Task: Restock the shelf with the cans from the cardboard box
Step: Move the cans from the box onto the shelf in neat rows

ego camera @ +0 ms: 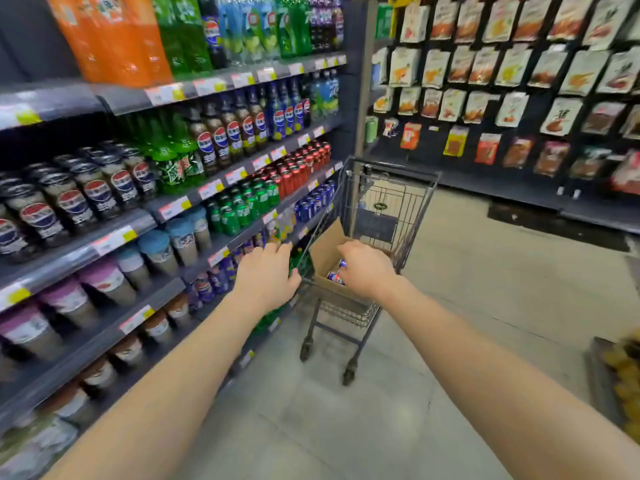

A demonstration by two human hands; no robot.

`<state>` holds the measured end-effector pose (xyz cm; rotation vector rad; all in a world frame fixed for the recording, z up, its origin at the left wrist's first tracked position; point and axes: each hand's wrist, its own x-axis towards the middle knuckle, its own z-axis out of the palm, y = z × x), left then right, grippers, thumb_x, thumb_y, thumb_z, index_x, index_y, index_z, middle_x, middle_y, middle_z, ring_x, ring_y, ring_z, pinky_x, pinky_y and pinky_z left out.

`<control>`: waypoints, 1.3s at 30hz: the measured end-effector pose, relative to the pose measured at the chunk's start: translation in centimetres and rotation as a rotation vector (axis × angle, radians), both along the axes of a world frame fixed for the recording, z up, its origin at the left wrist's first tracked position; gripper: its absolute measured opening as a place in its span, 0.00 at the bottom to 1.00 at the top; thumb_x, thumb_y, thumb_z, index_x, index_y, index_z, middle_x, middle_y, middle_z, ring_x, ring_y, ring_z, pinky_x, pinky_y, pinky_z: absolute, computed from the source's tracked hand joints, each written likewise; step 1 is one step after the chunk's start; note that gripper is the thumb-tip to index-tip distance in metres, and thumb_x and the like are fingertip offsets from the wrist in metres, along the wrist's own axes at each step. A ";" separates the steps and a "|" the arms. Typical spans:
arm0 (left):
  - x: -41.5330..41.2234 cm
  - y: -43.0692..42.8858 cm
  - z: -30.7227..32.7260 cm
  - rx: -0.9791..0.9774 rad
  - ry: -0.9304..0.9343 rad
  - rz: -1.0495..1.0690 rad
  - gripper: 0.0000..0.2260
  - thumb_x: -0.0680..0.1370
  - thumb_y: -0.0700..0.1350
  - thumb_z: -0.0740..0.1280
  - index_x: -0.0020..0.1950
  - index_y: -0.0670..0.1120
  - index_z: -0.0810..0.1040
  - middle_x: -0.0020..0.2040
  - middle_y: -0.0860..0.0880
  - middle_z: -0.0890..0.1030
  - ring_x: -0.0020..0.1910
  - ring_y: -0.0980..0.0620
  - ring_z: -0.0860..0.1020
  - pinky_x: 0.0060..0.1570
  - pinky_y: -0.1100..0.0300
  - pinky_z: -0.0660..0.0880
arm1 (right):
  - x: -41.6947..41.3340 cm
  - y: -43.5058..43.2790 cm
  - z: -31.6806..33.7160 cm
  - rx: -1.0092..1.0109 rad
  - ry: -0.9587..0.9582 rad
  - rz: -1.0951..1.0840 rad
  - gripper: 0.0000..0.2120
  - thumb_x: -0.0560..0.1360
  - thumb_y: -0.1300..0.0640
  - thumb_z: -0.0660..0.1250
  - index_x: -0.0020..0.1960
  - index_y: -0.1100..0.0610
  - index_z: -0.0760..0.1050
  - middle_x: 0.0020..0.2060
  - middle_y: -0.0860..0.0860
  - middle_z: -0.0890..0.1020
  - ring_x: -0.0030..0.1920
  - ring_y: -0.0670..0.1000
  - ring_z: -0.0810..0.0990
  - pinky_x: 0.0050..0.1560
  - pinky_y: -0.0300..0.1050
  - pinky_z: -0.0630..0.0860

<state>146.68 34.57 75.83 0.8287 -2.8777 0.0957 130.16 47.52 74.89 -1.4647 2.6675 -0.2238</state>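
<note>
**A:** What stands around the cardboard box (327, 252)?

**B:** It sits in the near end of a wire shopping cart (388, 202) at twelve o'clock. The drinks shelf (114, 237) runs along nine to eleven o'clock, just beside the cart's left side. It holds rows of green cans (242, 206) and red cans (298, 171). Snack packets (512, 64) hang at two o'clock, well apart.

**A:** And the box itself?

**B:** Its open top faces up and one flap stands upright on the nine o'clock side. Blue cans (336, 276) lie inside, blurred and mostly covered, so I cannot tell which way their long axes run.

**A:** The hands?

**B:** The right hand (365, 268) reaches down into the box over the cans. Its fingers are hidden, so I cannot tell whether it grips one. The left hand (265, 275) has its fingers spread flat and holds nothing. It is at the cart's left rim, in front of the shelf.
</note>
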 end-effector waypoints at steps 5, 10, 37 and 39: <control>-9.0 3.0 -1.9 0.004 -0.034 -0.065 0.21 0.81 0.56 0.60 0.71 0.47 0.71 0.63 0.44 0.78 0.59 0.40 0.77 0.51 0.49 0.77 | -7.9 4.4 -1.7 -0.001 -0.027 -0.038 0.18 0.78 0.54 0.63 0.68 0.51 0.75 0.62 0.53 0.79 0.60 0.59 0.80 0.57 0.53 0.78; -17.3 3.5 -3.9 -0.003 -0.066 -0.122 0.21 0.80 0.57 0.61 0.69 0.47 0.72 0.60 0.44 0.79 0.58 0.41 0.78 0.51 0.50 0.76 | -15.3 5.3 -4.4 0.012 -0.064 -0.132 0.16 0.75 0.51 0.63 0.61 0.50 0.76 0.58 0.52 0.80 0.56 0.58 0.82 0.54 0.56 0.81; -54.6 -14.6 -19.1 0.240 -0.353 0.261 0.18 0.80 0.56 0.59 0.64 0.47 0.72 0.62 0.43 0.78 0.62 0.39 0.76 0.61 0.47 0.72 | -56.7 -16.8 -17.0 0.336 0.006 0.243 0.11 0.76 0.61 0.63 0.57 0.54 0.76 0.52 0.54 0.80 0.52 0.58 0.81 0.45 0.48 0.75; -56.5 -14.5 -19.7 0.272 -0.366 0.339 0.17 0.80 0.55 0.59 0.64 0.47 0.72 0.62 0.43 0.77 0.62 0.40 0.76 0.61 0.47 0.71 | -59.3 -18.4 -17.9 0.363 0.018 0.330 0.11 0.75 0.62 0.63 0.56 0.55 0.77 0.52 0.55 0.80 0.51 0.58 0.81 0.47 0.49 0.77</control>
